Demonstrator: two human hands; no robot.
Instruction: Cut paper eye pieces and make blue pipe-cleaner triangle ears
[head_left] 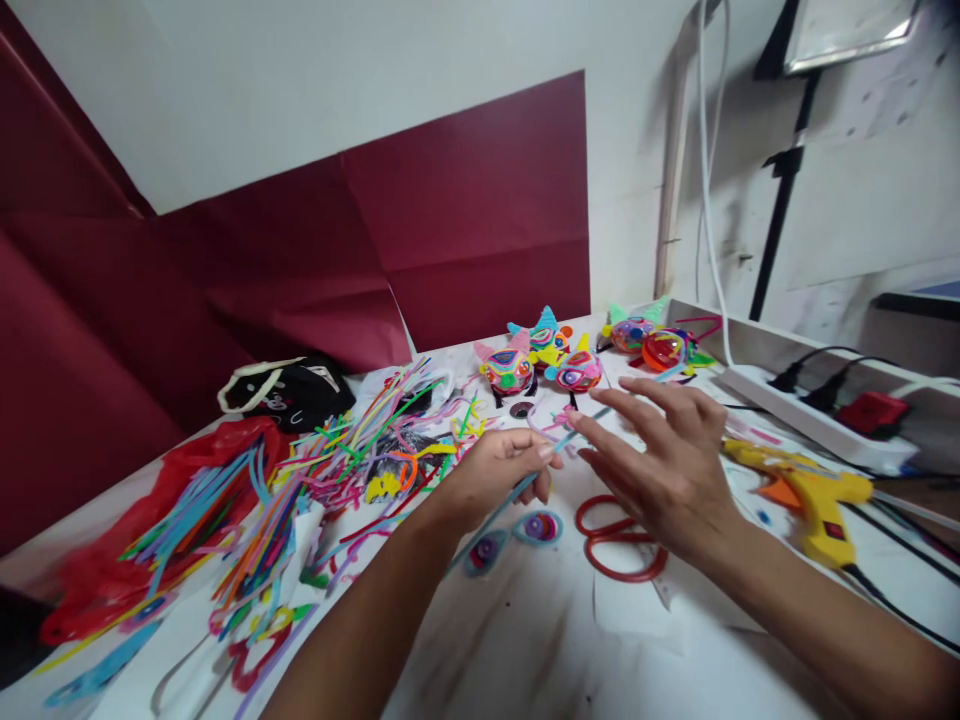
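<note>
My left hand (pixel 504 468) pinches a light blue pipe cleaner (pixel 501 508) between thumb and forefinger, and the strip runs up toward the other hand. My right hand (pixel 656 455) is spread, its fingers apart beside the strip's upper end, not closed on it. Below the hands lie two coiled teardrop shapes with pale blue rims: one (pixel 538 527) with a red and purple centre, the other (pixel 484 552) darker. Red-handled scissors (pixel 624 572) rest on the white table (pixel 517 640), partly under my right hand.
Colourful pipe cleaners (pixel 247 510) spread over the left side, with a red plastic bag (pixel 161 500) and black pouch (pixel 300 392). Several decorated figures (pixel 508 368) stand behind. At right are a yellow glue gun (pixel 821 500), its cord and a white power strip (pixel 817 420).
</note>
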